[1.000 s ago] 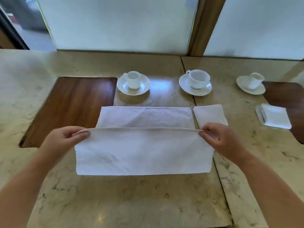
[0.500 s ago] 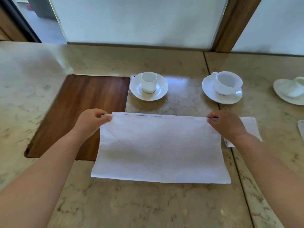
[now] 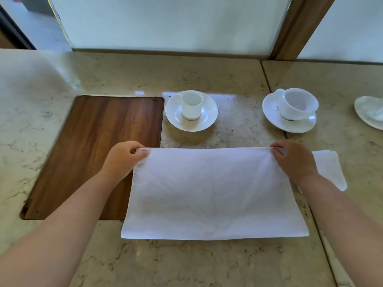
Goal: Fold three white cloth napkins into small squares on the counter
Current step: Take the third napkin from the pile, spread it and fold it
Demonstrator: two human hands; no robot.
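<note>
Marble counter [image 3: 186, 264] (2 hands [image 3: 124, 158] [image 3: 294, 160] pinching napkin [image 3: 213, 195] corners).

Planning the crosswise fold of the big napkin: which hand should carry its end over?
Probably the right hand. It pinches the napkin at its far right corner, and folding leftward draws the cloth away from the folded napkin beside it. The left hand can anchor its corner.

Two white cloth napkins [image 3: 213, 193] [image 3: 329, 168], two white porcelain cups [image 3: 191, 108] [image 3: 297, 104], three white round saucers [image 3: 207, 121] [image 3: 273, 114] [image 3: 367, 112], one dark wooden inlay panel [image 3: 93, 152], two hands [image 3: 124, 158] [image 3: 294, 160]
</note>
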